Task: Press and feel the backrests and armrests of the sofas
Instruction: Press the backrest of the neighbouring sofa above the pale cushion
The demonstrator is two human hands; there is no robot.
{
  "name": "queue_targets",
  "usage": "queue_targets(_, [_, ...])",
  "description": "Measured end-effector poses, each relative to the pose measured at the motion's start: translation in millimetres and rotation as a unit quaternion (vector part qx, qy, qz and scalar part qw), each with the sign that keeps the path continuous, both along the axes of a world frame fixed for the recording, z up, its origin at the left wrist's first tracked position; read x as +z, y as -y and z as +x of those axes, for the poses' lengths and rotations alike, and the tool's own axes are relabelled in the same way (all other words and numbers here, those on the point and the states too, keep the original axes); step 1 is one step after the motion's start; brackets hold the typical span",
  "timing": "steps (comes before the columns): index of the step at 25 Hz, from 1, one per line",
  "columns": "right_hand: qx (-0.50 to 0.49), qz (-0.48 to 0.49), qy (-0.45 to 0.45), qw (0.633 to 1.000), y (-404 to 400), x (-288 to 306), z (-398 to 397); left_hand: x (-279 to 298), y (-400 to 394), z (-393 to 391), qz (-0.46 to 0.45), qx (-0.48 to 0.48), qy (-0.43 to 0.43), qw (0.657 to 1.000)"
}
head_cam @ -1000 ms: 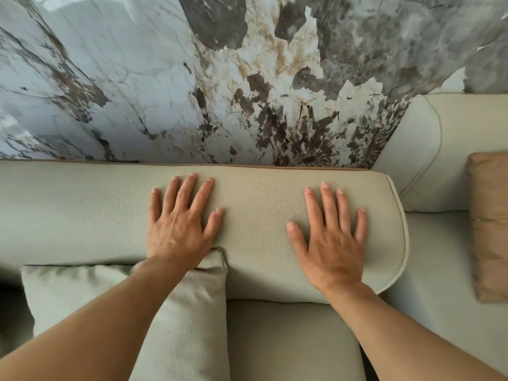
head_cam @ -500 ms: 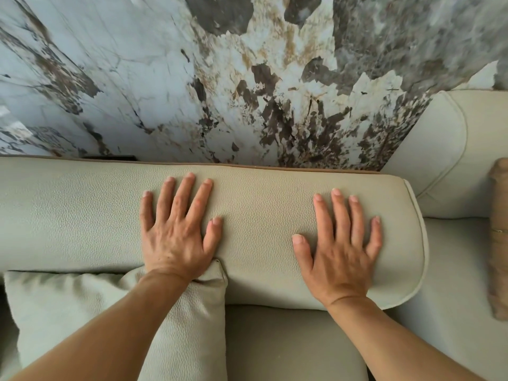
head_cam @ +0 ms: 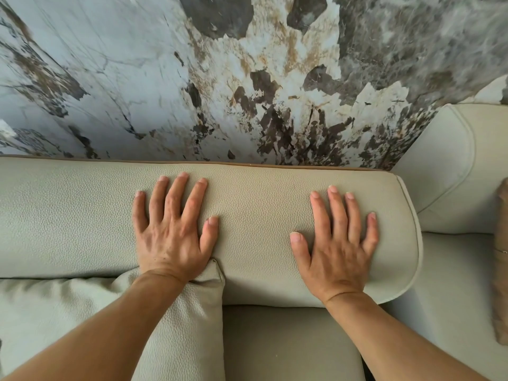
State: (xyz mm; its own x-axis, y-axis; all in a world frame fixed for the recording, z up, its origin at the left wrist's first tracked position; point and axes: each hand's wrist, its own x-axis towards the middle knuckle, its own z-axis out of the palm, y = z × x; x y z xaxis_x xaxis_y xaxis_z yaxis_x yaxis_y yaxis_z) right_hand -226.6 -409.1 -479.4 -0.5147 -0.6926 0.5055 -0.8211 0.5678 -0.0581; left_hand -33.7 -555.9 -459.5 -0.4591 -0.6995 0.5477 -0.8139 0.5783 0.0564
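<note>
A pale beige leather backrest (head_cam: 255,215) of a sofa runs across the middle of the head view, with piping along its rounded right end. My left hand (head_cam: 171,229) lies flat on it, palm down, fingers spread, holding nothing. Further right, my right hand (head_cam: 336,243) rests the same way near the backrest's right end, fingers apart and empty. A second backrest (head_cam: 450,171) of the adjoining sofa section rises at the right edge.
A matching beige cushion (head_cam: 181,325) leans against the backrest under my left wrist. The seat (head_cam: 291,345) lies below. A brown cushion (head_cam: 499,270) stands at the far right. A marble-patterned wall (head_cam: 220,78) sits directly behind the sofa.
The view has shifted slightly left and down, so the backrest's right end sits further right. Both hands stay flat on the backrest in much the same spots.
</note>
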Motion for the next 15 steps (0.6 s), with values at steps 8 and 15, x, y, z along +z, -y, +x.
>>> queue_targets(8, [0.011,0.001,-0.001,1.0,22,0,-19,-1,19,-16,0.001,0.005,-0.001,1.0])
queue_targets(15, [0.022,-0.005,-0.003,1.0,38,-1,-30,-4,31,-23,-0.012,0.014,-0.002,1.0])
